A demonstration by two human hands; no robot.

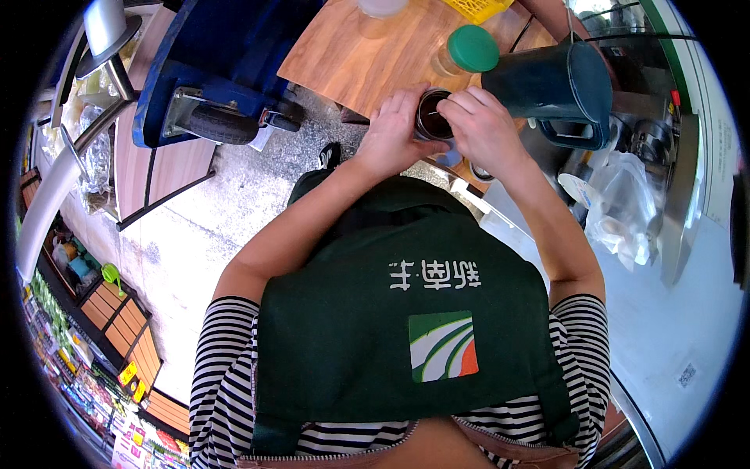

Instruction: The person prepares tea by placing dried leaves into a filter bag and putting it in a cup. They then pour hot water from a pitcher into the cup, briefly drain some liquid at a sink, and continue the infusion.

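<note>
A round jar [432, 124] with dark contents stands at the near edge of a wood-grain tabletop [345, 55]. My left hand [394, 132] wraps around its left side, with the thumb along the near side. Over the right of its mouth, the bent fingers of my right hand [483, 126] come together. A thin pale line shows in the opening beside those fingertips; whether it is a held utensil or a reflection I cannot tell. Just beyond the hands is a clear jar with a green lid [473, 48]. To its right lies a dark blue pitcher [530, 82] with a handle.
A blue wheeled bin [234, 53] is tipped at the upper left, its wheel [222, 124] showing. A yellow plastic basket [479, 8] sits at the table's far side. Plastic bags [624, 205] and a metal counter [662, 328] are on the right. Stocked shelves [88, 398] line the lower left.
</note>
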